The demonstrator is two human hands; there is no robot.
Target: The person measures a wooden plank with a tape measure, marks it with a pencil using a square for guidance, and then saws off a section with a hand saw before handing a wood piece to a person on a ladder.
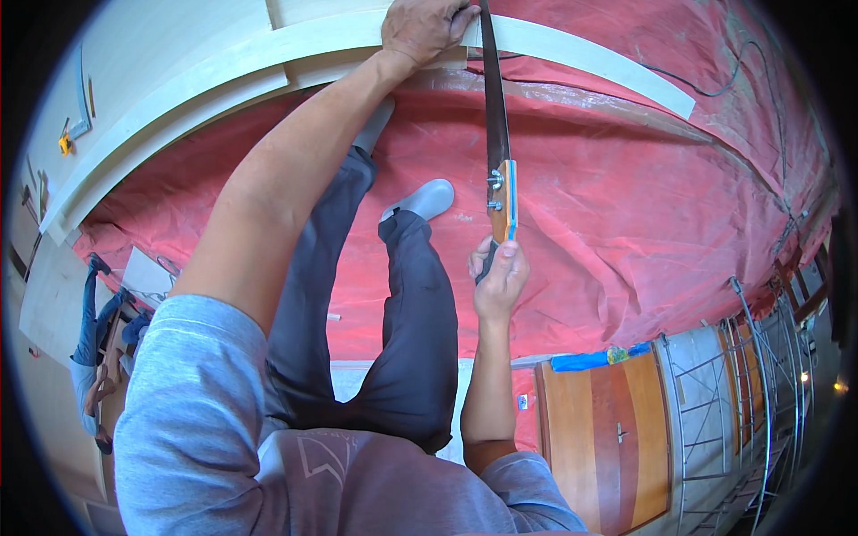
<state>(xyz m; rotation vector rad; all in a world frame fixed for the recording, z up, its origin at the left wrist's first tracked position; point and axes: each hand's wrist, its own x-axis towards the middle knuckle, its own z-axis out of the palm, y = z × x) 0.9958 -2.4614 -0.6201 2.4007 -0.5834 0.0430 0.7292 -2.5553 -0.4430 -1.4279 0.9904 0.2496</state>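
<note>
A long pale wooden board [331, 37] runs across the top of the view, looking curved in the fisheye picture. My left hand [424, 29] is closed on it, fingers curled, thumb close to the saw blade. My right hand [500, 277] grips the dark end of the handle of a handsaw [494, 107]. Its long dark blade crosses the board just right of my left hand, pointing away from me. Where the handle [503, 196] meets the blade, wood, a blue edge and wing-nut bolts show. The blade's far end is cut off by the picture's top edge.
Red sheeting [590, 205] covers the floor under my feet, with a dark cable [742, 71] at the right. A square [82, 89] and a yellow tool [65, 143] lie at far left. Another person [85, 357] is at the left; scaffolding [715, 402] stands beside a wooden door [608, 438].
</note>
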